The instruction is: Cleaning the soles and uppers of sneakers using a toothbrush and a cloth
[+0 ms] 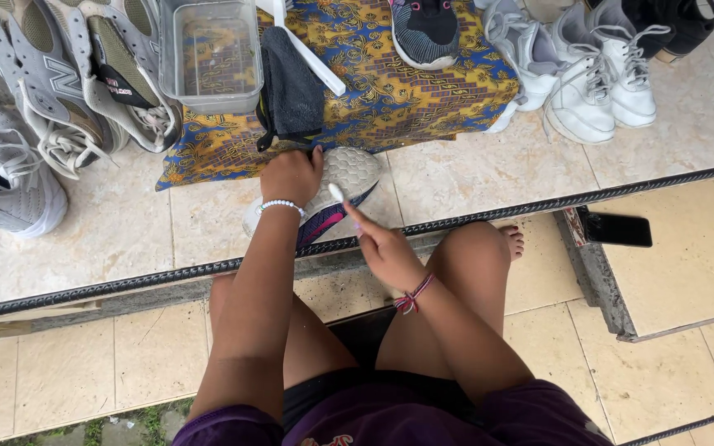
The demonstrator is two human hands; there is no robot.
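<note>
Left hand [291,176] clamps the sneaker [336,194] sole-up on the tiled floor [473,173], right hand [383,248] fingers pinching a small brush [336,193] at the sole, so scrubbing looks mid-way, w/ other pairs [588,74] waiting.

The cloth [390,91] is printed in yellow and blue batik swirls, and on it lie a dark grey rag [291,83], a clear tub [210,54] and a black knit shoe [425,31] with pink trim and a white sole. The held shoe [349,177] shows a pale grey, hexagon-patterned sole with a pink and navy side; the brush [336,193] is white. The tiles [473,177] are mottled cream, the sneakers [597,74] white and grey, the phone [617,230] black, the wristbands white and red.
</note>
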